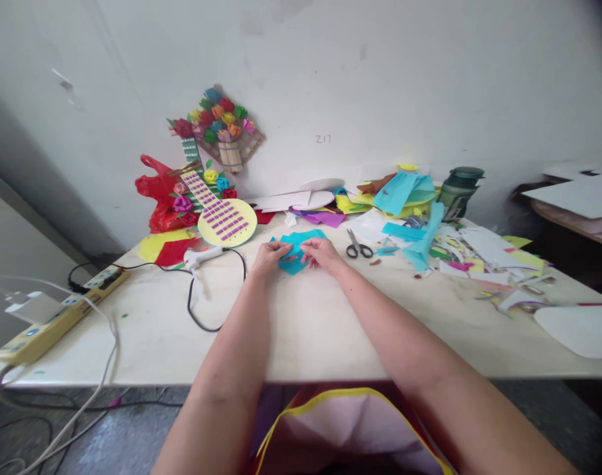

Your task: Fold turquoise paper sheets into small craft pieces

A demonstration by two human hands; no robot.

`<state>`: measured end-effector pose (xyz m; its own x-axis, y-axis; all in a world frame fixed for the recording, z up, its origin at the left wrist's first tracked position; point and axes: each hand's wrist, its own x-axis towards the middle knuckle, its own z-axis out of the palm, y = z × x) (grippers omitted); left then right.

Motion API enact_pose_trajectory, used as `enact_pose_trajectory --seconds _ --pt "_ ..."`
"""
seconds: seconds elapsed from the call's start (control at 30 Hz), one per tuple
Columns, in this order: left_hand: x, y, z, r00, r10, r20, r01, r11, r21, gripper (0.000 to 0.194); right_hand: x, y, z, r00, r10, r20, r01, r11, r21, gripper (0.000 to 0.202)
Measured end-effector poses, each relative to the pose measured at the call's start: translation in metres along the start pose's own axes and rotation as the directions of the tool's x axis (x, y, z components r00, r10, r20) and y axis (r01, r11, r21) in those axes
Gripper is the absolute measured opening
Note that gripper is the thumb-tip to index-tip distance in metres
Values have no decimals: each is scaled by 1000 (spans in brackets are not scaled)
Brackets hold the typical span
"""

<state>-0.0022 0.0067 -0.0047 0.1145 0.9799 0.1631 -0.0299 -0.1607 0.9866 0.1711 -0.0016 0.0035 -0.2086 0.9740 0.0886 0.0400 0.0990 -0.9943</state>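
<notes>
Blue paper: abt. ctr of tabletop (301, 330), toward far half; take blue paper (299, 239) as clock ctr. Upper-left edge looks stepped; can't tell if folded layers or sep. sheets.
L hand (268, 256): at 9 o'clock edge, thumb on top, fingers curled under, clamped on paper.
R hand (325, 253): at 3 o'clock edge, fingertips bent in, seemingly pinching paper too; exact grip under palm hard to see. Hands close, not touching, paper btwn.
Paper handling: looks thin, prob. creases easily; best keep L pinch firm as anchor, let R fingertips do fine work, w/ light, even pressure. Line up edges first, then press. Pulling both ways at once could tear it.
Forearms: both come in from 6 o'clock side, off the tabletop's near edge; low wrists prob. help steadiness.
Scissors (359, 245): 3 o'clock, just beside R hand, blades aimed abt. 11, handles nearer person; easy reach.
Glue gun (204, 256): 9 o'clock, lying down, cord looping near L forearm; best keep sleeve-free arm off tip, may be hot.
Scraps (471, 247): 3 o'clock, loose heap; keep apart from paper.
Guitar-shaped piece (227, 221): 10 o'clock, propped.
Bottle (459, 194): 2 o'clock, upright.
</notes>
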Motion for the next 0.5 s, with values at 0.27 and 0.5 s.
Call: enact_pose_trajectory --seconds 0.27,0.5 --pt "1 -1 0 1000 -4 -8 4 1000 -23 41 2 -3 -4 969 29 -244 -8 996 85 32" --pt "-1 1 1 999 34 42 -32 998 -48 39 6 8 -1 990 140 23 -142 981 136 22"
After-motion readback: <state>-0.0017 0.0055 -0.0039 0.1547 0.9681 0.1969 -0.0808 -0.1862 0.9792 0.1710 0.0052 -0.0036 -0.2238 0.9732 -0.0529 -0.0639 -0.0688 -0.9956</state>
